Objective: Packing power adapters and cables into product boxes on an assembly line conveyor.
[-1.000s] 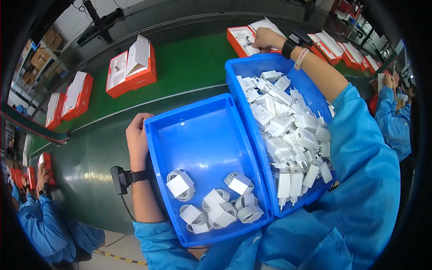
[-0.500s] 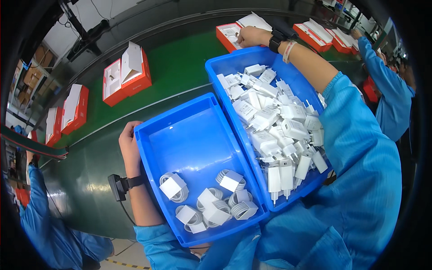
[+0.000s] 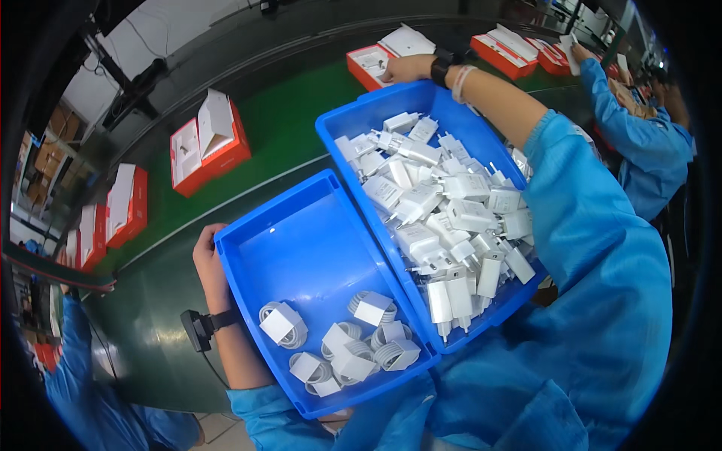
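Observation:
My left hand [image 3: 210,259] grips the left rim of a blue plastic bin [image 3: 297,225], fingers closed around it. Several coiled white cables [image 3: 283,325] in paper bands lie in the near half of that bin. Against its right side stands a second blue bin [image 3: 338,124], heaped with white plug chargers [image 3: 444,199]. My right arm reaches over this bin, and my right hand [image 3: 408,69] is at an open red box [image 3: 363,74] with a white inside. Its fingers are curled at the box's near edge; whatever they hold is hidden.
Another open red box [image 3: 226,150] stands on the green belt [image 3: 278,113], with more red boxes [image 3: 129,203] at the left and others [image 3: 505,56] at the far right. Co-workers in blue work at the left [image 3: 75,368] and right [image 3: 632,143]. A strapped black device [image 3: 199,329] trails a cable from my left wrist.
Both bins and the red box at my right hand have shifted slightly left in view. My right hand remains at the box. The right co-worker's hand now holds up a white flap or card.

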`<action>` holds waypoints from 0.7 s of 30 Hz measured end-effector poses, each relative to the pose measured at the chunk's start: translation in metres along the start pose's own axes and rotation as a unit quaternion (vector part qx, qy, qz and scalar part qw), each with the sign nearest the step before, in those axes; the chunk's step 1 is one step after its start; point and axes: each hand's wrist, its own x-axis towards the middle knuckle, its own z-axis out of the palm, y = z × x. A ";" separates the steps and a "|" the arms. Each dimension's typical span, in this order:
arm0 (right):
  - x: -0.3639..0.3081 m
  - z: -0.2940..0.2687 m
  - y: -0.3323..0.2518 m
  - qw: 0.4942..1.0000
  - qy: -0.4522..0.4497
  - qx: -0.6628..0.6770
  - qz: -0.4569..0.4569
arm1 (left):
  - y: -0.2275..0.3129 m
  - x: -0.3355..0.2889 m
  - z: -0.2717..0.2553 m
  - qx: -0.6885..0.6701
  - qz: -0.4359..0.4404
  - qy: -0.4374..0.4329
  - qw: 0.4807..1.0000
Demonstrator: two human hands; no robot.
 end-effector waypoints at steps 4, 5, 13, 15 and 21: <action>-0.008 -0.001 0.008 0.995 0.104 0.001 -0.001 | -0.003 0.001 -0.001 -0.011 0.005 0.001 1.000; -0.016 -0.007 0.008 0.992 0.125 0.014 -0.011 | 0.001 0.000 0.001 -0.021 0.000 -0.002 1.000; -0.115 -0.061 -0.037 0.957 0.086 0.265 -0.077 | 0.003 -0.001 0.003 -0.027 -0.022 -0.007 0.999; -0.144 -0.056 -0.064 0.957 -0.109 0.232 -0.133 | 0.002 0.000 0.001 -0.045 -0.025 -0.006 0.999; -0.157 0.003 -0.060 0.989 -0.070 -0.018 -0.127 | 0.006 0.001 0.004 -0.043 -0.004 -0.006 0.999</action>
